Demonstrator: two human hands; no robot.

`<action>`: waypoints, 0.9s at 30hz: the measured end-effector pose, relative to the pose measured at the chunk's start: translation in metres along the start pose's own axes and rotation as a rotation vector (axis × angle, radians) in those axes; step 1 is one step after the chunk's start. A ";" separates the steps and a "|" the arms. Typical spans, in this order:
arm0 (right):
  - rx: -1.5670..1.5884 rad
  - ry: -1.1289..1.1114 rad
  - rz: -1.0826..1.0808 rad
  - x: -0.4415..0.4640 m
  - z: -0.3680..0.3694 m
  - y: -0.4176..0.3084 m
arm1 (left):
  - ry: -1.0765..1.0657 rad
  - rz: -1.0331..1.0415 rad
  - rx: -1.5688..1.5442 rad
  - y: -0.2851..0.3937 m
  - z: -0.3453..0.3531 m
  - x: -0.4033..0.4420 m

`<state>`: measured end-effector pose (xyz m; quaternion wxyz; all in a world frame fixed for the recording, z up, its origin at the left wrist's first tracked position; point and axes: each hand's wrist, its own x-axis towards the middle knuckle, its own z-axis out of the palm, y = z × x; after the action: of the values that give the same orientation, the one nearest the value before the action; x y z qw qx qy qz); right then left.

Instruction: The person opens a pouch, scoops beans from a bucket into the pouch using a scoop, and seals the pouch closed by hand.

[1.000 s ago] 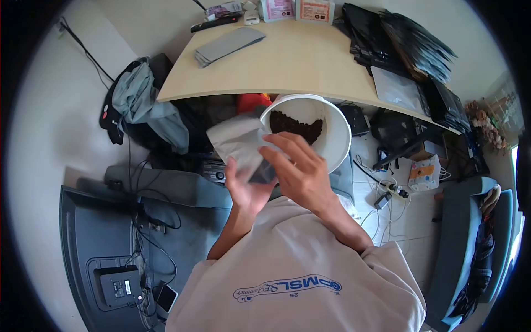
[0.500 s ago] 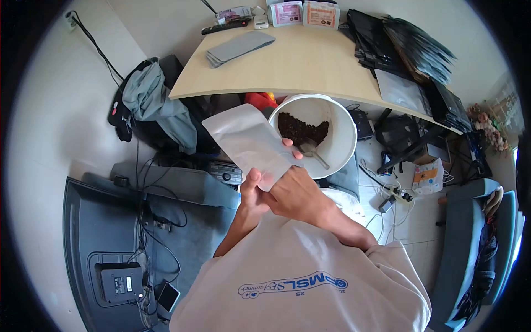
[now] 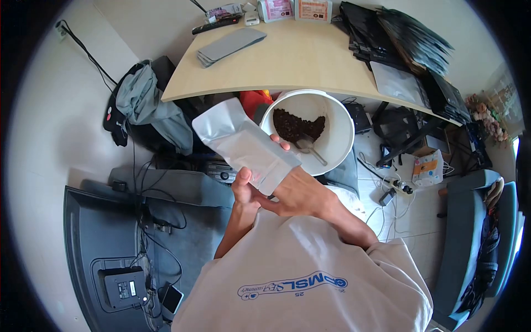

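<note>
A silver foil pouch [image 3: 238, 141] is held slantwise in front of my chest, its far end bulging. My left hand [image 3: 246, 191] wraps around it from below, with the thumb on the near side and fingertips showing at the opposite edge. My right hand [image 3: 303, 191] reaches into the pouch's near end; its fingers are hidden inside. Just beyond stands a white bucket [image 3: 342, 130] with dark brown crumbly material [image 3: 296, 126] in it. A clear scoop [image 3: 313, 150] rests in the bucket, its handle toward me.
On the wooden desk [image 3: 298, 61] lie flat grey pouches [image 3: 231, 47], black bags [image 3: 381, 39] and a clear sheet [image 3: 395, 83]. A monitor [image 3: 105, 243] lies at left beside a phone [image 3: 171, 297]. Cables and a power strip [image 3: 401, 185] are on the floor at right, near a blue chair [image 3: 470, 238].
The pouch has been opened out from flat to bulging, and my right hand's knuckles have gone into its near end. The view has shifted slightly.
</note>
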<state>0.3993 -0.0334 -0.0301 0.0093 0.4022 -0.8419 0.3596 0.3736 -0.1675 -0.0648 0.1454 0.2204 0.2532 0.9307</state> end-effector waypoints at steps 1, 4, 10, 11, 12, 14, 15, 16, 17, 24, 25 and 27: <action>0.036 0.061 -0.021 0.000 -0.001 -0.001 | -0.026 -0.009 -0.002 -0.001 -0.003 0.000; 0.126 0.219 -0.068 0.003 -0.002 -0.004 | -0.090 -0.018 0.075 -0.004 -0.019 -0.001; 0.154 0.245 -0.044 0.009 0.006 -0.001 | -0.146 -0.056 0.049 0.002 -0.004 0.001; 0.156 0.241 -0.038 0.009 0.007 -0.001 | -0.165 -0.060 0.036 0.002 -0.004 0.002; 0.161 0.238 -0.034 0.010 0.007 -0.001 | -0.190 -0.051 0.013 0.002 -0.006 0.002; 0.166 0.233 -0.025 0.009 0.008 -0.001 | -0.244 -0.036 -0.030 0.000 -0.013 0.005; 0.171 0.229 -0.021 0.009 0.008 -0.001 | -0.238 -0.029 -0.039 0.001 -0.010 0.006; 0.180 0.226 -0.018 0.009 0.008 0.000 | -0.232 -0.022 -0.048 0.003 -0.005 0.006; 0.184 0.224 -0.017 0.009 0.007 0.000 | -0.225 -0.013 -0.058 0.003 -0.002 0.006; 0.225 0.217 -0.001 0.006 0.007 0.002 | -0.144 -0.018 0.048 -0.009 -0.015 0.002; 0.229 0.211 0.005 0.005 0.007 0.001 | -0.133 -0.016 0.032 -0.011 -0.018 0.002; 0.239 0.200 0.028 0.003 0.007 0.001 | -0.108 -0.023 -0.009 -0.013 -0.018 0.001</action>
<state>0.3985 -0.0388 -0.0354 0.0400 0.3511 -0.7934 0.4956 0.3657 -0.1634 -0.0853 0.1704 0.2666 0.2432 0.9169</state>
